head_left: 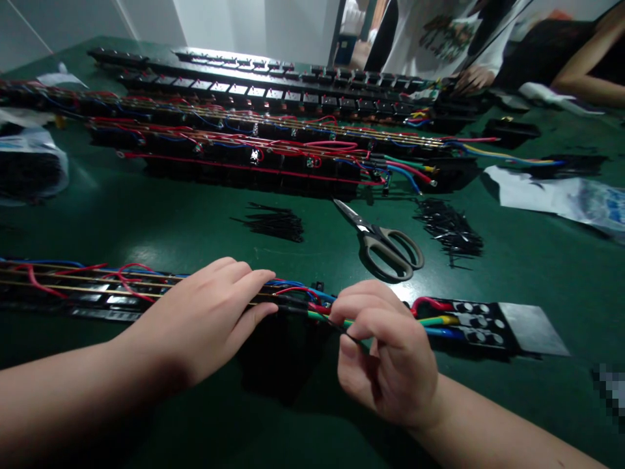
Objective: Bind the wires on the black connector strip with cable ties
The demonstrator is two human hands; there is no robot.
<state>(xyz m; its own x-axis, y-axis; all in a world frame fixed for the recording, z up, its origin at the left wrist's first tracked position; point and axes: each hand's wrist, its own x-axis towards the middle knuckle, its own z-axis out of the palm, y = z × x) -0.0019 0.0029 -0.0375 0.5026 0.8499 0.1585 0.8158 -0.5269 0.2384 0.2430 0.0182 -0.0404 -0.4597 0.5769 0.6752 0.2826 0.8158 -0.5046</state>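
Observation:
A long black strip [92,296] with brass rods and red and blue wires lies across the front of the table. My left hand [209,312] is closed over it from above, thumb on the near side and fingers on the far side. Just to the right, my right hand [390,352] pinches a thin black cable tie [336,326] beside the green-yellow wire [317,316]. Past that hand, red, green-yellow and blue wires run into a black terminal block [481,324] with a grey metal end plate [532,329]. My right palm hides part of the wires.
Scissors [381,241] lie partly spread beyond my hands, between two piles of black cable ties [276,221] [452,228]. Several wired strips [244,143] fill the back. Plastic bags [34,159] [561,195] lie at both sides. Another person's hand [473,79] is at the far right.

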